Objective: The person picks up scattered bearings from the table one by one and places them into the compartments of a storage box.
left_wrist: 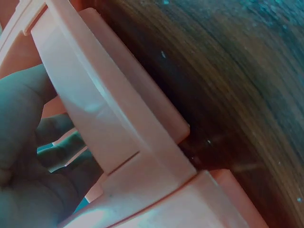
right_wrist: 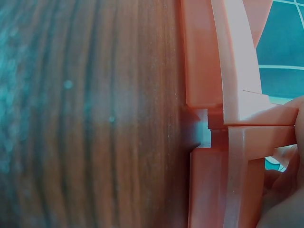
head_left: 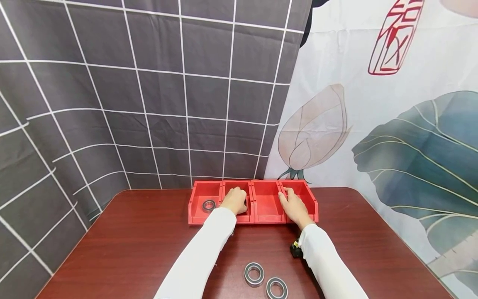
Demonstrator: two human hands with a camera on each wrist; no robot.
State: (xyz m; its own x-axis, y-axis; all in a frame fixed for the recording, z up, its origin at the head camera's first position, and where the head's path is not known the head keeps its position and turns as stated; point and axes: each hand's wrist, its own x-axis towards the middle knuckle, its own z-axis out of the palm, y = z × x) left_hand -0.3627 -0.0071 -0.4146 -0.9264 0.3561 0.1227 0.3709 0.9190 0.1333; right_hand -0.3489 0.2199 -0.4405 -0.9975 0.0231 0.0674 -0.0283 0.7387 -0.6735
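Dark grid-patterned cloth and a pale lotus-print hanging back a reddish-brown wooden table. Four joined red plastic bins stand in a row at its far edge. One ring bearing lies in the leftmost bin; two larger bearings lie near the table's front. The left hand reaches into the second bin, a dark object at its fingers; the right hand is at the divider between the third and fourth bins — I cannot tell whether either is gripping, since bin walls hide the fingertips.
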